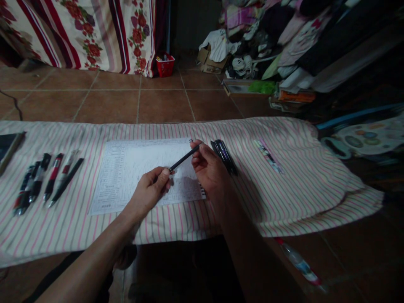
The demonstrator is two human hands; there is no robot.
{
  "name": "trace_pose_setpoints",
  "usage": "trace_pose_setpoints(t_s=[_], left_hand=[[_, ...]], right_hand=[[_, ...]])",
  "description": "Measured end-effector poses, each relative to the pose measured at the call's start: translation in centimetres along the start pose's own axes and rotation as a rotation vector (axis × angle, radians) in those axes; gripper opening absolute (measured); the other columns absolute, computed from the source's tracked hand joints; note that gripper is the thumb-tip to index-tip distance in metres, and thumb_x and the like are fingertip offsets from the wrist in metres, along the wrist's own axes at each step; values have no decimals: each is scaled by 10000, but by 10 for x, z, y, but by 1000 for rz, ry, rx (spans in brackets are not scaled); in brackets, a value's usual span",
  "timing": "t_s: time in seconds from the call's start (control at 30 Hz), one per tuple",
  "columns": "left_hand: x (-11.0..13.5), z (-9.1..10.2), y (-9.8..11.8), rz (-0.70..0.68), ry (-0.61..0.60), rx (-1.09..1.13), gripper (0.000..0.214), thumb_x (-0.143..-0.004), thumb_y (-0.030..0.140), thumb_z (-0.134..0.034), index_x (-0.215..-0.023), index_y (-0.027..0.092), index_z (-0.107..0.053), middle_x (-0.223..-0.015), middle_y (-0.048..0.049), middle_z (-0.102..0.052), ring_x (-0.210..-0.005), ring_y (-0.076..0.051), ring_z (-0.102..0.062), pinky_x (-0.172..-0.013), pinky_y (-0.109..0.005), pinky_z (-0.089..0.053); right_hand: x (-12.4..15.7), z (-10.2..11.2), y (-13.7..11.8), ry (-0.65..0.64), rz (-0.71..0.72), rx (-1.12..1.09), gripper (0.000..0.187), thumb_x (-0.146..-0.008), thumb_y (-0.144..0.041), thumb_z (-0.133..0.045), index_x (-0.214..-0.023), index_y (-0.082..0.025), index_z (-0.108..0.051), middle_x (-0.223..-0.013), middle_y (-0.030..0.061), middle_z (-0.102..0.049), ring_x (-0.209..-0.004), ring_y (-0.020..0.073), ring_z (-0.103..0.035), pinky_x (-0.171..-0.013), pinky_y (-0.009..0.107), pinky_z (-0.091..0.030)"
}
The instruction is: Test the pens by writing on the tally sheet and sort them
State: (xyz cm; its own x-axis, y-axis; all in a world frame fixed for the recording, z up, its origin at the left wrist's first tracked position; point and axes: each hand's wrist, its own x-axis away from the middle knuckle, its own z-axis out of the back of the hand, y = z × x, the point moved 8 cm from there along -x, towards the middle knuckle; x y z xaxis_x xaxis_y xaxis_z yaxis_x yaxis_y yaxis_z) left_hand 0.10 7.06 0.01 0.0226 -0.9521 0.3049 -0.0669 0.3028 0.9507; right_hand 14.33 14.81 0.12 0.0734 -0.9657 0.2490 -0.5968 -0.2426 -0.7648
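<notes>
A slim black pen (183, 158) is held slantwise between my two hands above a printed sheet of paper (126, 168). My left hand (155, 183) pinches its lower end between thumb and fingers. At the upper end, my right hand (208, 165) grips it with the fingertips. The pen's tips are partly hidden by the fingers. Just beyond my right hand lies a bundle of dark, shiny pens (224, 155). Several pens, among them a red and black pen (53, 176) and a black pen (67, 182), rest side by side at the left.
A striped cloth (284, 202) covers the low work surface. Patterned slim sticks or pens (269, 156) lie on its right part. A dark flat object (11, 147) sits at the left edge. On the floor are a red basket (165, 65) and a plastic bottle (299, 263).
</notes>
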Motion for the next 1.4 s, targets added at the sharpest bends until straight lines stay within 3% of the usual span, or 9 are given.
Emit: trace_pose_setpoints(t_s=[0.2, 0.4, 0.6, 0.83, 1.1, 1.4], left_hand=[[1, 3, -1, 46, -12, 108, 269, -742, 399, -632, -764, 135, -589, -545, 24, -512, -453, -66, -377, -462, -213, -259], [0, 8, -1, 42, 56, 114, 258, -717, 352, -668, -834, 135, -592, -518, 42, -495, -450, -72, -406, -462, -213, -286], [-2, 11, -4, 37, 94, 126, 194, -724, 267, -665, -853, 132, -610, -565, 8, -570, -471, -73, -457, -486, -214, -338], [-2, 10, -7, 75, 80, 176, 178, -731, 275, -649, -819, 129, -598, -564, 9, -566, -480, -71, -464, -493, -203, -331], [1, 4, 0, 84, -9, 206, 151, -756, 281, -600, -793, 134, -601, -496, 49, -454, -438, -58, -347, -463, -216, -199], [0, -3, -1, 68, -67, 265, 269, -762, 372, -640, -823, 110, -626, -492, 67, -377, -441, -49, -295, -470, -228, -150]], right_hand=[[-1, 2, 0, 1, 0, 10, 147, -678, -276, -704, -814, -219, -695, -879, -12, -702, -589, 45, -511, -521, 176, -411], [0, -1, -1, -5, 16, 45, 143, -680, -276, -704, -814, -225, -698, -876, -16, -704, -597, 49, -515, -525, 176, -411], [-1, -1, -1, 0, 48, 67, 162, -681, -301, -714, -825, -228, -695, -880, -11, -709, -609, 58, -526, -541, 193, -415], [-1, -3, 1, 6, 29, 64, 167, -701, -324, -698, -839, -231, -698, -891, -11, -720, -585, 54, -523, -526, 186, -424], [-1, -4, 5, -18, -20, 21, 153, -698, -279, -703, -840, -224, -707, -893, -5, -722, -575, 43, -540, -515, 163, -438], [7, -14, 15, -72, -108, 67, 202, -628, -263, -759, -819, -205, -724, -832, -5, -728, -575, 28, -534, -513, 125, -426]])
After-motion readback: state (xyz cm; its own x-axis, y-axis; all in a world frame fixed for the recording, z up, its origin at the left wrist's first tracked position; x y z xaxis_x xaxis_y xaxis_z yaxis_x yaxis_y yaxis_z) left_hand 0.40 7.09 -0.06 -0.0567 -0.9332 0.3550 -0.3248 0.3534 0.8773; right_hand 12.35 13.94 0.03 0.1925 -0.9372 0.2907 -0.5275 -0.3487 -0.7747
